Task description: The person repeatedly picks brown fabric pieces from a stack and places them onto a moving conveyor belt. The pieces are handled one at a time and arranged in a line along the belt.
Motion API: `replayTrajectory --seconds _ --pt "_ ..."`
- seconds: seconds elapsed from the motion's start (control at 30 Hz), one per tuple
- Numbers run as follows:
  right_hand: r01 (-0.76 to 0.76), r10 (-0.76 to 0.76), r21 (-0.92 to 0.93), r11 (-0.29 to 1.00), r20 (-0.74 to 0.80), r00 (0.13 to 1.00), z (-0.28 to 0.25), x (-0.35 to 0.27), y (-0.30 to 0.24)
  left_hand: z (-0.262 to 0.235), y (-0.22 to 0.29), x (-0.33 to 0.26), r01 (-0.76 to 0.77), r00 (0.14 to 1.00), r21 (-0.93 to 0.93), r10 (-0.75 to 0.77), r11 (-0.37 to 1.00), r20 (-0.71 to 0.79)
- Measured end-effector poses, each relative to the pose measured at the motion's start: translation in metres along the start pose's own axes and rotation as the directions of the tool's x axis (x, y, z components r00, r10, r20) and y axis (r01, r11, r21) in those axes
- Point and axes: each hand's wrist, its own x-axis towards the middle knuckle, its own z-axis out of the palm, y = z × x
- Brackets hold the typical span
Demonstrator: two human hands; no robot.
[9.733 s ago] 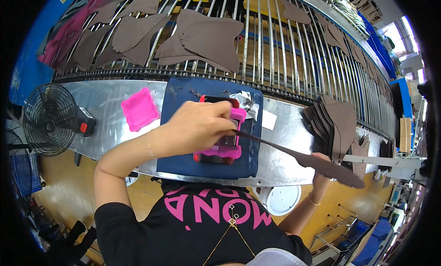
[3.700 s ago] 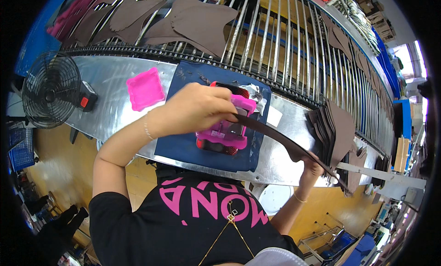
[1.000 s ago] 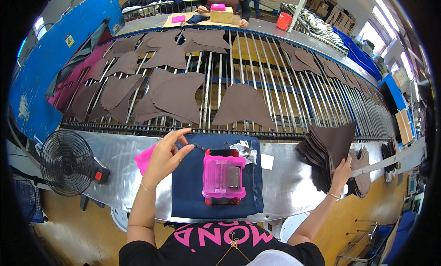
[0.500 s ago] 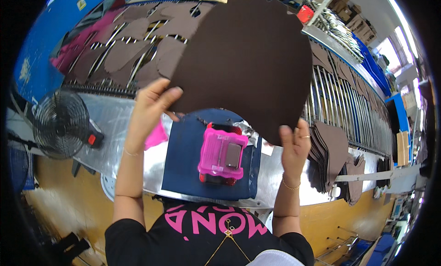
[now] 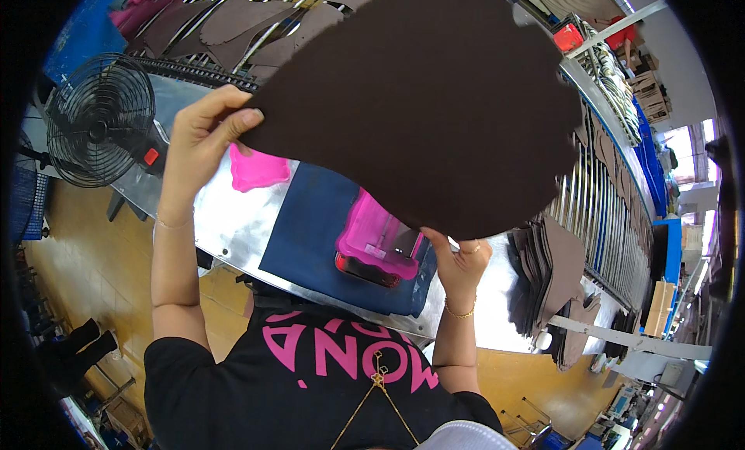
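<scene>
A large dark brown cut piece of sheet material [image 5: 419,108], rounded with notches along its edge, is held up in front of me above the table. My left hand [image 5: 203,139] pinches its left tip between thumb and fingers. Along its lower right edge, my right hand [image 5: 460,265] grips it with the thumb in front; the fingers behind are partly hidden. Below the piece, a pink plastic tray [image 5: 371,236] rests over something red and black on a dark blue mat [image 5: 306,232]. The sheet covers the tray's upper part.
A flat pink piece [image 5: 258,169] lies left of the mat on the metal table [image 5: 233,217]. To the far left stands a black fan [image 5: 101,122]. Stacked brown pieces [image 5: 555,275] sit at the right, before a rack of metal rods [image 5: 601,209]. More brown pieces [image 5: 240,31] lie at the back left.
The brown sheet has turned clockwise, its lower right side swinging down and left over the pink tray. My left hand has moved left and up, my right hand left and down. The view has shifted too.
</scene>
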Motion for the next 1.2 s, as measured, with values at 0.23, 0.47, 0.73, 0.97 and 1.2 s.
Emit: replayTrajectory --seconds 0.23,0.47,0.73,0.97,1.2 --pt "-0.025 0.018 -0.106 0.994 -0.066 0.998 -0.04 -0.054 0.039 0.063 -0.012 -0.004 -0.182 0.936 0.229 0.097 0.956 0.339" --pt "-0.299 0.262 -0.123 0.946 -0.25 0.932 -0.107 -0.114 0.067 0.124 -0.002 0.004 -0.463 0.729 0.061 0.34 0.884 0.594" --pt "-0.506 0.514 -0.291 0.812 -0.054 0.856 -0.222 -0.125 0.027 0.186 0.015 0.005 -0.668 0.518 0.007 0.459 0.744 0.722" --pt "-0.477 0.373 -0.128 0.87 -0.463 0.804 -0.211 -0.017 -0.016 0.214 0.039 0.068 -0.779 0.581 0.141 0.62 0.611 0.527" --pt "-0.37 0.526 0.424 0.827 -0.35 0.775 -0.131 0.096 0.1 0.129 0.027 0.102 -0.527 0.815 0.471 0.577 0.707 0.045"
